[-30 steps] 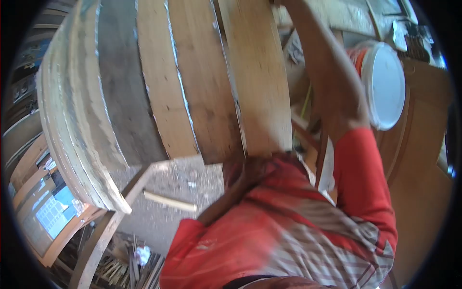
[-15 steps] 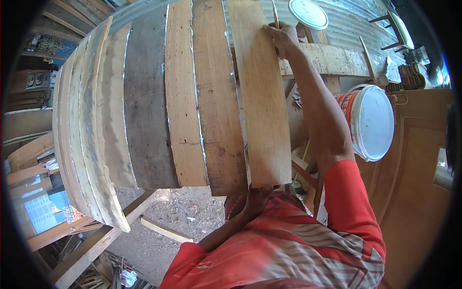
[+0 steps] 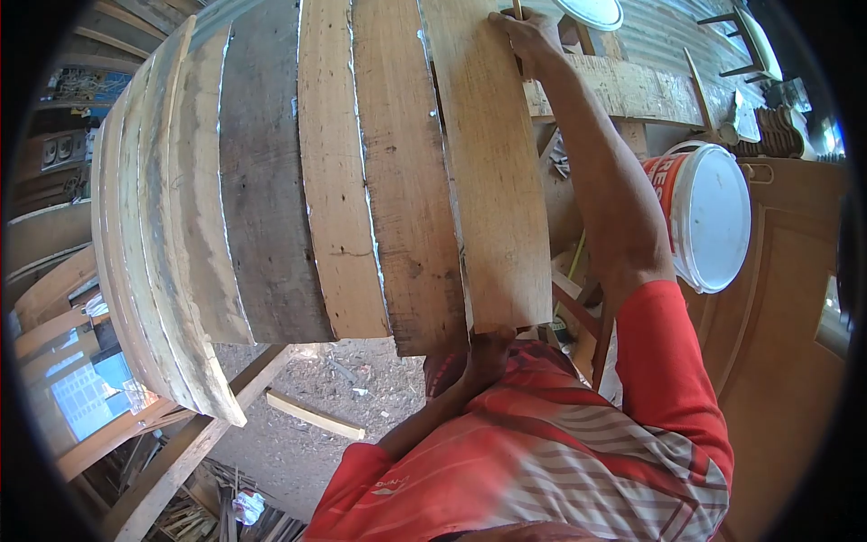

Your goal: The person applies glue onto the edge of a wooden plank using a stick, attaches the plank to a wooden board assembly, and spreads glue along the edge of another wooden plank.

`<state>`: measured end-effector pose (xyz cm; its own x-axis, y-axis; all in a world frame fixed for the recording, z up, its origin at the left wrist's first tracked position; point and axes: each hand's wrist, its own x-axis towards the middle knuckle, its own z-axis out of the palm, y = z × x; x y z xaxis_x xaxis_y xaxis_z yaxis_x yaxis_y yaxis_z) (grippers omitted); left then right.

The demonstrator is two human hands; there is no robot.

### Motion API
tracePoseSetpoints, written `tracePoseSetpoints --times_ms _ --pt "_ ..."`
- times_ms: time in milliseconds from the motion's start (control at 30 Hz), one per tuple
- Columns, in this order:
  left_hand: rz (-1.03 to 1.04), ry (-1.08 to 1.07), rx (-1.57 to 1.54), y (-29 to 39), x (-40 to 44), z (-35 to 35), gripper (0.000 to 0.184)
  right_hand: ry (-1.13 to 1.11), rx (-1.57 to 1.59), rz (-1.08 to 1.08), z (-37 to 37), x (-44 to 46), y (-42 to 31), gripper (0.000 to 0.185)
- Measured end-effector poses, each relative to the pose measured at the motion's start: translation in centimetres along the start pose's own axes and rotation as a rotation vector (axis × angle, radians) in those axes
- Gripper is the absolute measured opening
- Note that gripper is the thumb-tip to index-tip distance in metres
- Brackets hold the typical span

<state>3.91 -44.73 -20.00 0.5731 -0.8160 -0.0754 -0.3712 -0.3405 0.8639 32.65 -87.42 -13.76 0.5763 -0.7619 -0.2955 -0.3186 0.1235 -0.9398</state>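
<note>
A light brown board (image 3: 495, 181) lies at the right end of a row of planks (image 3: 406, 181), whose seams show whitish glue lines. Under its near end, against my shirt, my left hand (image 3: 490, 354) is closed on the board edge; its fingers are partly hidden. Farther off, at the board's right edge, my right hand (image 3: 531, 38) pinches a thin stick (image 3: 517, 9) that points upward and is cut off by the frame's top. A narrow dark gap runs between part of this board and the plank beside it.
A white lidded bucket (image 3: 713, 217) stands right of my right arm, beside a wooden door panel (image 3: 777, 361). A white lid (image 3: 591, 9) lies at the top. Below the planks are a wooden beam (image 3: 194, 443) and a loose offcut (image 3: 314, 415) on the ground.
The view has steadied since the blurred earliest frame and shifted slightly since the middle one. Both hands stay at the same board, and the near end sits slightly farther back from the neighbouring plank's end.
</note>
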Motion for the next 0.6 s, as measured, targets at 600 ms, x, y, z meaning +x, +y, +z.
tracePoseSetpoints --times_ms 600 --pt "0.051 -0.028 0.006 -1.3 -0.2 0.8 0.024 -0.311 -0.793 -1.443 -1.9 11.2 8.9 0.063"
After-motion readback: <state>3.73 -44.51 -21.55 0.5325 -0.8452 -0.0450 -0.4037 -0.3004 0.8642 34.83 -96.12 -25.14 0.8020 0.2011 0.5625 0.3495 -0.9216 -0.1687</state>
